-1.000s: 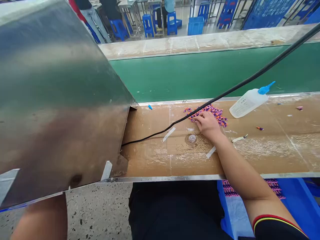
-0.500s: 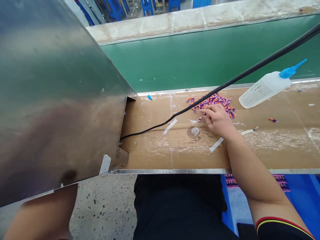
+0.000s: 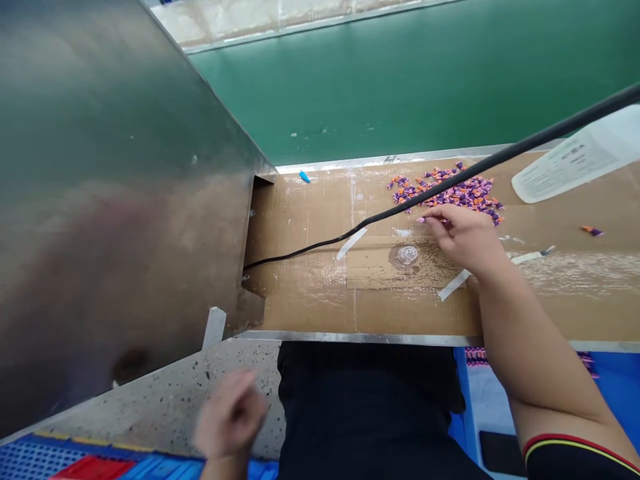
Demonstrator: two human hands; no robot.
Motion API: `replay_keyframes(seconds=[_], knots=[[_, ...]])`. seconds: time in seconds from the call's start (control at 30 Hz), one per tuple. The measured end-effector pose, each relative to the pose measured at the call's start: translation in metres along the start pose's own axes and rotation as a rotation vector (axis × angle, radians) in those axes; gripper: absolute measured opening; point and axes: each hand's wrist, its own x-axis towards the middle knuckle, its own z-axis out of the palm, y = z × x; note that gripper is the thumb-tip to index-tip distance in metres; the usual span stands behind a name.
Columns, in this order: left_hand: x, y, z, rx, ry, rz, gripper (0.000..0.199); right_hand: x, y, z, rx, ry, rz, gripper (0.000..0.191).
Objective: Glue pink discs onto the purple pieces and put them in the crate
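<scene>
My right hand [image 3: 465, 233] is over the cardboard-covered bench, its thumb and forefinger pinched on a small purple piece [image 3: 423, 219]. Just beyond it lies a pile of small purple, pink and orange pieces [image 3: 467, 193]. A small clear dish [image 3: 407, 255] sits left of the hand on a wet patch of cardboard. My left hand [image 3: 231, 417] hangs below the bench edge, left of my body; it is smeared by motion, so its fingers and anything in them cannot be made out.
A large metal housing [image 3: 125, 200] fills the left. A black cable [image 3: 370, 220] crosses above the bench. A white bottle [image 3: 575, 157] lies at the right, near one loose piece [image 3: 593, 231]. Behind is a green belt [image 3: 400, 87]. Blue and red crates [image 3: 95, 468] stand lower left.
The view has shifted. My left hand has come out from under the metal housing into view. My right hand now shows a purple piece at its fingertips, drawn slightly away from the pile.
</scene>
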Motion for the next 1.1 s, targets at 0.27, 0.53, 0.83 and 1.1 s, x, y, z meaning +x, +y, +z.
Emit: replay_keyframes(seconds=[0.27,0.53,0.83,1.1], knots=[[0.093,0.091,0.103,-0.651,-0.011,0.385,0.025,-0.001,-0.026,-0.025,0.204,-0.112,-0.001,0.019],[0.159,0.088,0.159,-1.0,-0.362,0.046,0.02,-0.005,-0.031,-0.039,0.164,-0.209,-0.16,0.018],[0.146,0.092,0.172,-1.482,-0.509,-0.693,0.044,-0.003,-0.033,-0.031,0.118,-0.251,-0.359,0.015],[0.157,0.093,0.167,-1.695,-0.512,-1.02,0.042,-0.011,-0.042,-0.034,0.073,-0.023,-0.368,0.013]])
